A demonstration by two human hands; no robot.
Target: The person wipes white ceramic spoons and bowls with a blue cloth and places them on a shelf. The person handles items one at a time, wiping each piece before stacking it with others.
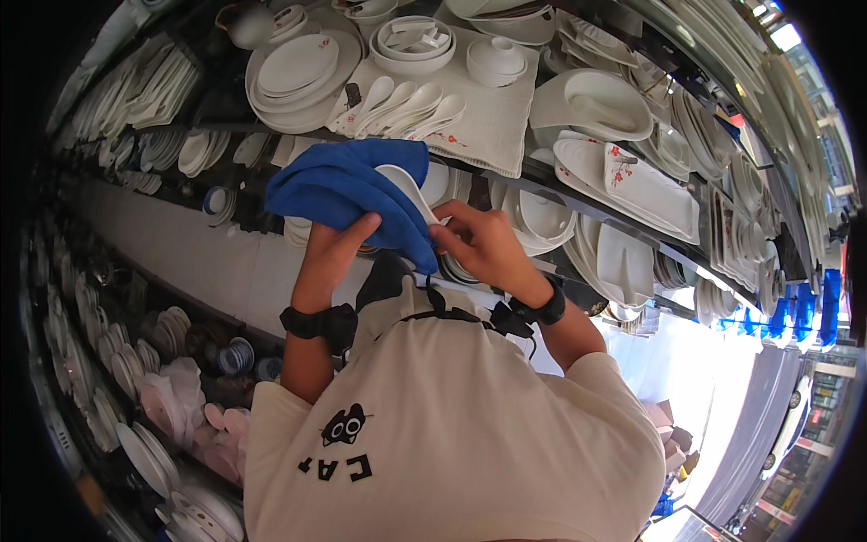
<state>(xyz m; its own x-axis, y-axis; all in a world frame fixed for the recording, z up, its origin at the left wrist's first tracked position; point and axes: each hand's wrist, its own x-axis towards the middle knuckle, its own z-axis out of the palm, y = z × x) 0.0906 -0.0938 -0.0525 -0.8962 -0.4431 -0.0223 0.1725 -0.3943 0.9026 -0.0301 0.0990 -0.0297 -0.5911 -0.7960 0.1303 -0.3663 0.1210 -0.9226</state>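
A blue cloth (pixel 334 185) is draped over my left hand (pixel 348 242), whose thumb presses on its near edge; the other fingers are hidden beneath it. Against the cloth lies a white soup spoon (pixel 405 188), its bowl toward the upper left. My right hand (pixel 483 242) pinches the spoon's handle end between thumb and fingers. Just beyond, on the shelf, several white spoons (pixel 411 107) lie side by side on a pale cloth mat (pixel 498 135) with red flower prints.
Stacked plates (pixel 302 77), nested bowls (pixel 413 45) and a lidded pot (pixel 496 61) stand on the shelf ahead. Rectangular flowered dishes (pixel 646 185) are at the right, near the shelf edge. More crockery fills the lower shelf and the racks at left, with pink pieces (pixel 217 434) among it.
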